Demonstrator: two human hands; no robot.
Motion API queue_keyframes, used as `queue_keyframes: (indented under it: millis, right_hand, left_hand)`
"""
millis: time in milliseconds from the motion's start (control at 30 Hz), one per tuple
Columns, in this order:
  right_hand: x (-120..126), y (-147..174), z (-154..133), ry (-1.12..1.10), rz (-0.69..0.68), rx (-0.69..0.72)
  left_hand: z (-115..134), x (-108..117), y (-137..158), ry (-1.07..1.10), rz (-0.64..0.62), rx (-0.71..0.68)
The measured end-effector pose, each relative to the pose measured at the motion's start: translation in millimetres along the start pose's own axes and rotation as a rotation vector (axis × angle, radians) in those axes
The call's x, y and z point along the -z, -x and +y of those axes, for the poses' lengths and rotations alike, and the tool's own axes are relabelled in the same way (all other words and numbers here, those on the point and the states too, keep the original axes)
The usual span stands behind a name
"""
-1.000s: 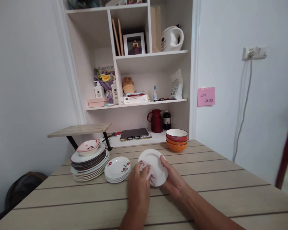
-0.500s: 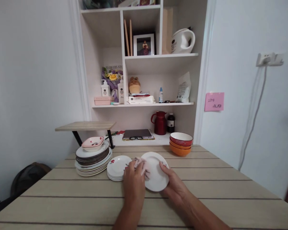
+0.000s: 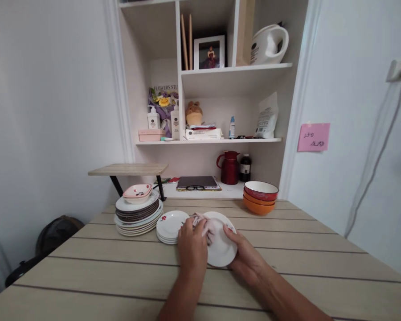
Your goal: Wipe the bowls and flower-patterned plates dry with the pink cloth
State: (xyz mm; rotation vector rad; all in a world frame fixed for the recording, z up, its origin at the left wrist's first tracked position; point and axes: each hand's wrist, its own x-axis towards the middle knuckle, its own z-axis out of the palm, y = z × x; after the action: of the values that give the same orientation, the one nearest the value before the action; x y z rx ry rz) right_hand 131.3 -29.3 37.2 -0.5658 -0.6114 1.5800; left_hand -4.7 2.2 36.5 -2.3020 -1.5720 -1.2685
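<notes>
A small white plate (image 3: 222, 247) is tilted up above the table, gripped at its right edge by my right hand (image 3: 249, 258), thumb on top and fingers underneath. My left hand (image 3: 193, 243) is closed around a crumpled pale pink cloth (image 3: 209, 228) and presses it against the plate's left side. Just left of that hand stands a short stack of small white plates (image 3: 171, 224) with red flower marks, partly covered by my fingers. Farther left rises a taller stack of plates (image 3: 138, 218), topped by a pink-rimmed square bowl (image 3: 137, 192).
Red and orange bowls (image 3: 260, 197) are stacked at the table's back right. Behind the table, a low shelf holds a dark laptop (image 3: 197, 182), glasses, a red jug (image 3: 230, 168) and a dark bottle (image 3: 245, 168). A small raised wooden stand (image 3: 128, 169) stands at the back left.
The view has shifted slightly, so the scene sits farther right in the picture. Both hands keep their hold on the plate and cloth, with little movement between them.
</notes>
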Motion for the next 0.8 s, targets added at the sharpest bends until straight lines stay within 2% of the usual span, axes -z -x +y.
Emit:
queue_keyframes:
  millis: [67, 233, 300, 367, 533, 600, 700, 800]
  right_hand:
    - [2, 0, -7, -0.037, -0.003, 0.018]
    - [12, -2, -16, -0.055, 0.074, -0.013]
    - [13, -2, -11, -0.033, 0.098, -0.040]
    - [11, -3, -4, -0.021, 0.085, -0.022]
    - [3, -3, 7, -0.002, 0.039, 0.044]
    - [3, -3, 5, -0.003, 0.029, 0.058]
    - [6, -4, -5, -0.040, 0.033, 0.097]
    - [8, -4, -13, -0.071, 0.084, 0.099]
  left_hand:
    - [6, -2, 5, 0.009, -0.011, -0.029]
    - [32, -9, 22, 0.113, -0.118, -0.304]
    - [33, -10, 22, 0.137, -0.154, -0.357]
    - [25, -10, 17, 0.142, -0.157, -0.325]
    - [-4, -7, 0, 0.088, -0.081, -0.039]
    - [-7, -7, -2, 0.067, -0.084, 0.007]
    - [3, -9, 5, 0.059, -0.123, -0.041]
    - [22, -10, 15, 0.096, -0.187, -0.191]
